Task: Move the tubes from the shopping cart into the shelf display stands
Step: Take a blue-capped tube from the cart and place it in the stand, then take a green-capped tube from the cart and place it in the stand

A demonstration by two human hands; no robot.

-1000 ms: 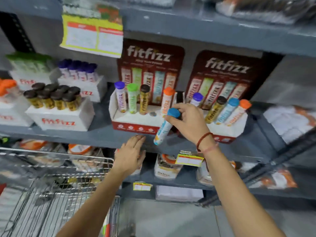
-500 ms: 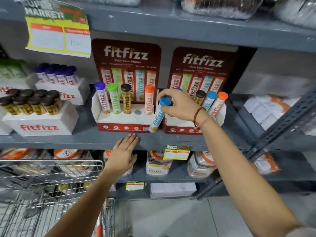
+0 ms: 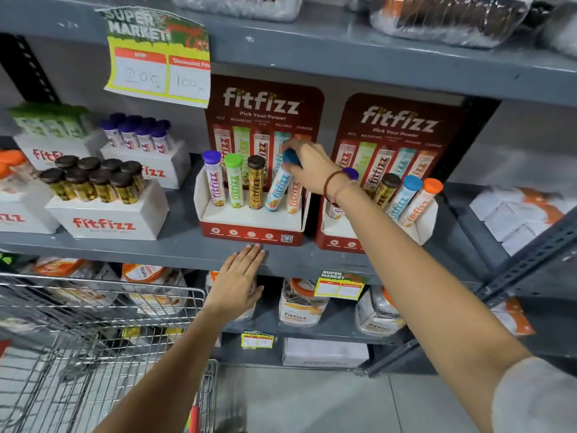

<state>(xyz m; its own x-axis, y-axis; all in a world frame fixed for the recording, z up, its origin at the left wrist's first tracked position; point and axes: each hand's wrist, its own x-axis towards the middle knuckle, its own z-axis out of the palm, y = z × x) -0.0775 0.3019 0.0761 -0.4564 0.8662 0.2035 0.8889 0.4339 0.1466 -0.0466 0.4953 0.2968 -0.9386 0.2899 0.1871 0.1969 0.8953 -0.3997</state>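
Your right hand (image 3: 312, 170) grips the blue cap of a blue tube (image 3: 278, 190), which leans in the fourth slot of the left display stand (image 3: 249, 234), its foot down at the stand's white tray. Your left hand (image 3: 237, 282) lies flat and open, holding nothing, fingers spread against the front edge of the grey shelf (image 3: 175, 248) just below that stand.

A wire shopping cart (image 3: 93, 323) fills the lower left; whether any tubes lie in it cannot be told. On the shelf, the right display stand (image 3: 340, 242) sits just beside the left one, carrying brown, blue and orange-capped tubes. Further left stands a white box (image 3: 103, 223) of brown-capped tubes. In the left stand, a purple-capped tube (image 3: 214, 179), a green-capped tube (image 3: 234, 181) and a brown-capped tube (image 3: 256, 182) stand upright in a row, with an orange tube (image 3: 293, 198) just behind the blue one.
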